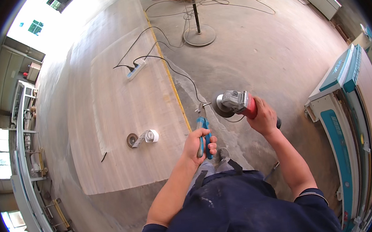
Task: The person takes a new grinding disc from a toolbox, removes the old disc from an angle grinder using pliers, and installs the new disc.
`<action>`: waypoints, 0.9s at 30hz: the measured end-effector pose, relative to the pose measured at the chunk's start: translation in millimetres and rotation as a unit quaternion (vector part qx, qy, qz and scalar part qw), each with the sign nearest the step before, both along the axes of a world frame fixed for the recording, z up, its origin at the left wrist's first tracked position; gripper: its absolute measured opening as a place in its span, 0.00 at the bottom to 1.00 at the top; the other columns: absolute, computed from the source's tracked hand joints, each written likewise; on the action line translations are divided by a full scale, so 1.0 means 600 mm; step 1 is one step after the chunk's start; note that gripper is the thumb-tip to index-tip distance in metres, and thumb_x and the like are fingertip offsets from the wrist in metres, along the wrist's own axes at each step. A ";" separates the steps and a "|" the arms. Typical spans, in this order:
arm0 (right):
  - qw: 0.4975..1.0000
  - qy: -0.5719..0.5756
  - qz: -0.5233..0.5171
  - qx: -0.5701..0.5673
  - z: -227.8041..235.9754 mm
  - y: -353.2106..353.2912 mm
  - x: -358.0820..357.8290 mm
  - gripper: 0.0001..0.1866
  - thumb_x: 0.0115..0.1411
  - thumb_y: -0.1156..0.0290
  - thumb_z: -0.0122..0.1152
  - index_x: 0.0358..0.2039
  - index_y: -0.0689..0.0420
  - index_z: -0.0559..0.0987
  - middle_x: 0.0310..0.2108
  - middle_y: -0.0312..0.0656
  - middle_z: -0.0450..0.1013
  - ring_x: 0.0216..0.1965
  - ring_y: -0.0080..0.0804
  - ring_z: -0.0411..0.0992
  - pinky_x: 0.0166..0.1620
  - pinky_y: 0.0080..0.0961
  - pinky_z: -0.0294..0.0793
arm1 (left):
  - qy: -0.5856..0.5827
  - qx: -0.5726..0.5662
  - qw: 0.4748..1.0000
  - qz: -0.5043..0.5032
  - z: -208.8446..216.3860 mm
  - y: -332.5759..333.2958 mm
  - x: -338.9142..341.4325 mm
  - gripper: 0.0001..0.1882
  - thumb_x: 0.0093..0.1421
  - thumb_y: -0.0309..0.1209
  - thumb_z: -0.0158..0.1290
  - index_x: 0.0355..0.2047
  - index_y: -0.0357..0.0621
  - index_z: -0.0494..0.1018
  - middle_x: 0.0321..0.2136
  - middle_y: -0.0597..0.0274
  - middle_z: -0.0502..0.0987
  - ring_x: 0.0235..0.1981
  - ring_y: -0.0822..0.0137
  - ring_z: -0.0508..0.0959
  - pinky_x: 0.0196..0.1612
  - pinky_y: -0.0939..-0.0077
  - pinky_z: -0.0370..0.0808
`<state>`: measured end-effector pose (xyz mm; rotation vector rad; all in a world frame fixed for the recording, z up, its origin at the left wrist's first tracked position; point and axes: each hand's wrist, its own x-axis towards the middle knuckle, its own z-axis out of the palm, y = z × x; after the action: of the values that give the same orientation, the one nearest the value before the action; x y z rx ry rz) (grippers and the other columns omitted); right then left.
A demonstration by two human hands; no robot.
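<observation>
My left hand (196, 144) is closed round the handles of blue pliers (201, 124). Their jaws point away from me and seem to grip a small metal piece (206, 104). My right hand (263, 117) is wrapped round the body of a red and grey angle grinder (237, 100). The grinder's disc (222, 105) faces left, close beside the metal piece; whether they touch I cannot tell. Both tools are held in the air above the floor, in front of my body.
A power strip (136, 70) with black plugs lies on a pale floor sheet (124, 165). Nearer, a loose disc (132, 140) sits by a white roll (152, 136). Cables trail past a round stand base (199, 35). A white and teal machine (331, 83) stands at right, metal framing (24, 187) at left.
</observation>
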<state>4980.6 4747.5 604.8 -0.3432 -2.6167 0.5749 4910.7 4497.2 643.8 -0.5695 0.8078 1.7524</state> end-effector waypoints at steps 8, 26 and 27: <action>0.994 0.046 0.035 0.098 0.014 0.041 -0.003 0.27 0.39 0.72 0.64 0.44 0.56 0.69 0.37 0.45 0.71 0.37 0.44 0.71 0.39 0.34 0.71 | -0.022 0.025 0.999 -0.010 0.019 0.034 0.004 0.07 0.54 0.32 0.45 0.27 0.45 0.58 0.20 0.59 0.65 0.17 0.69 0.65 0.20 0.73 0.63; 0.995 0.065 0.019 0.077 0.003 0.051 -0.003 0.28 0.40 0.70 0.65 0.45 0.56 0.69 0.38 0.45 0.71 0.39 0.45 0.71 0.42 0.35 0.70 | -0.064 0.108 0.991 0.039 0.018 0.029 0.028 0.08 0.54 0.32 0.43 0.32 0.43 0.61 0.24 0.57 0.66 0.19 0.68 0.65 0.21 0.73 0.64; 0.995 0.064 0.014 0.073 -0.003 0.053 -0.003 0.28 0.40 0.71 0.65 0.45 0.55 0.69 0.38 0.44 0.71 0.39 0.45 0.71 0.42 0.35 0.70 | -0.062 0.116 0.990 0.042 0.017 0.027 0.030 0.10 0.54 0.33 0.43 0.34 0.42 0.61 0.24 0.58 0.66 0.19 0.68 0.65 0.22 0.74 0.64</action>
<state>4978.6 4779.3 603.2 -0.2155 -2.5251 0.3980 4928.6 4513.3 654.1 -0.5558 0.4913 1.8370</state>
